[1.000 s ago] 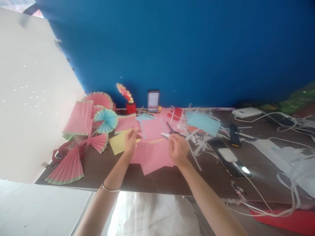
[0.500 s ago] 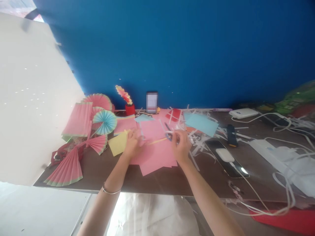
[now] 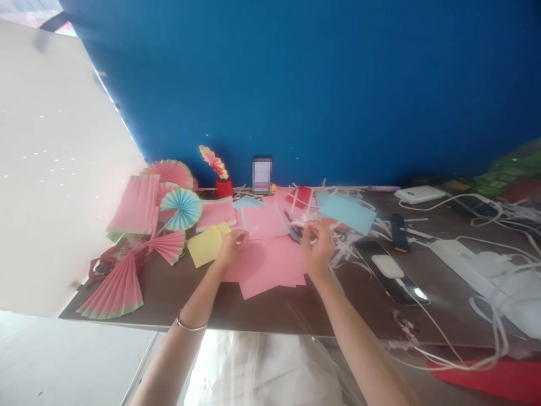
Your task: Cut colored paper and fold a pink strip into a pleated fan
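Fingers of the left hand now cover less yellow paper

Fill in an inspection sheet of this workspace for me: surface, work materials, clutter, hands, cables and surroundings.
Surface: dark brown tabletop, partly covered by paper.
Work materials: pink sheets between the hands; yellow paper by the left hand; a dark slim tool, probably scissors, by the right hand.
Clutter: white paper strips around a light-blue sheet; pleated paper fans at the left.
Hands: both have curled fingers; the left seems to pinch a thin pale strip, the right's grip is unclear.
Cables: white cables at the right; one reaches a white block on a black phone.
Surroundings: blue wall behind, white panel at the left.
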A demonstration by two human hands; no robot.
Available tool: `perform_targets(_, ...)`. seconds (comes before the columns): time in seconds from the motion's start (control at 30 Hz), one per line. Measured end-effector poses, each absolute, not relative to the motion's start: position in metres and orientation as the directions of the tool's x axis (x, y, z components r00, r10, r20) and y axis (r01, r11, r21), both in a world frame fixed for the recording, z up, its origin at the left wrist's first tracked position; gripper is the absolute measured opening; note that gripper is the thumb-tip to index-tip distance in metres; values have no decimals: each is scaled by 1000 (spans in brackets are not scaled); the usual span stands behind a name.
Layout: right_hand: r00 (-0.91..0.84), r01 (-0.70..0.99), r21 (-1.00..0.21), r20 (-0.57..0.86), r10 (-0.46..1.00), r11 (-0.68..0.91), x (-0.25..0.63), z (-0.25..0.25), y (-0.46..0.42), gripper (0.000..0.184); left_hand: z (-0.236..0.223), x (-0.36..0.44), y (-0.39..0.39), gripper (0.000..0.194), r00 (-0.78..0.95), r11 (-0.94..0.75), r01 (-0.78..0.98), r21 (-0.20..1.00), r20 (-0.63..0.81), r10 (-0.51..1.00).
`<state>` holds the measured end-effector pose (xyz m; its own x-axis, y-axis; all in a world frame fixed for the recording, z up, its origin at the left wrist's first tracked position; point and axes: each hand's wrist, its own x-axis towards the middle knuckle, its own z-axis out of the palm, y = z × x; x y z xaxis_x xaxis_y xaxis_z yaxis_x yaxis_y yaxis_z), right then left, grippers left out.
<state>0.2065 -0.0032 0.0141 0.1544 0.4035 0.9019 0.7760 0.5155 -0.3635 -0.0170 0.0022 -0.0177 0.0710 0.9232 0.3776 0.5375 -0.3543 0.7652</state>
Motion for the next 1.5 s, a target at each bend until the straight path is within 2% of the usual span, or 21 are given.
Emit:
perform_targets(0.1, 12, 765, -257, 922, 386, 590, 204, 16, -6, 10, -18, -16, 4, 17, 1, -221, 392, 893, 240, 971)
perform_targets(0.2, -141, 749, -153, 914, 380, 644, 199, 15, -10, 14, -16, -13, 3, 17, 15, -168, 360, 918, 174, 985)
perform_targets(0.3, -251, 735, -104, 876, 411, 670, 193, 13, -13, 16, -13, -8, 0, 20, 70, -198, 358, 912, 185, 980)
perform_targets(0.43, -373, 688, -118, 789, 488, 716, 186, 12, -17, 22, -10, -1, -5, 26, 164, -258, 321, 911, 215, 963)
perform_targets(0.6, -466, 657, -115, 715, 521, 745, 182, 13, -19, 25, -10, 3, -9, 28, 207, -239, 252, 938, 189, 960)
perform_targets(0.83, -509, 661, -101, 667, 544, 743, 182, 13, -19, 29, -7, 4, -12, 24, 292, -256, 175, 951, 199, 935)
perform_targets(1.0, -475, 671, -111, 695, 540, 733, 184, 12, -18, 27, -5, 5, -13, 23, 320, -259, 190, 947, 190, 928)
perform_targets(1.1, -434, 678, -139, 716, 546, 722, 186, 12, -16, 21, -6, 4, -14, 17, 274, -312, 321, 894, 228, 934)
perform_targets(1.27, -381, 701, -147, 750, 541, 698, 187, 13, -15, 18, -11, -6, -9, 13, 135, -402, 657, 637, 425, 895)
perform_targets(1.4, -345, 713, -155, 772, 535, 683, 185, 11, -14, 16, -9, -16, -5, 18, 69, -285, 832, 475, 422, 904)
perform_targets(1.5, -336, 717, -165, 770, 542, 678, 185, 10, -14, 16, -5, -18, -8, 19, 17, -193, 889, 414, 392, 920)
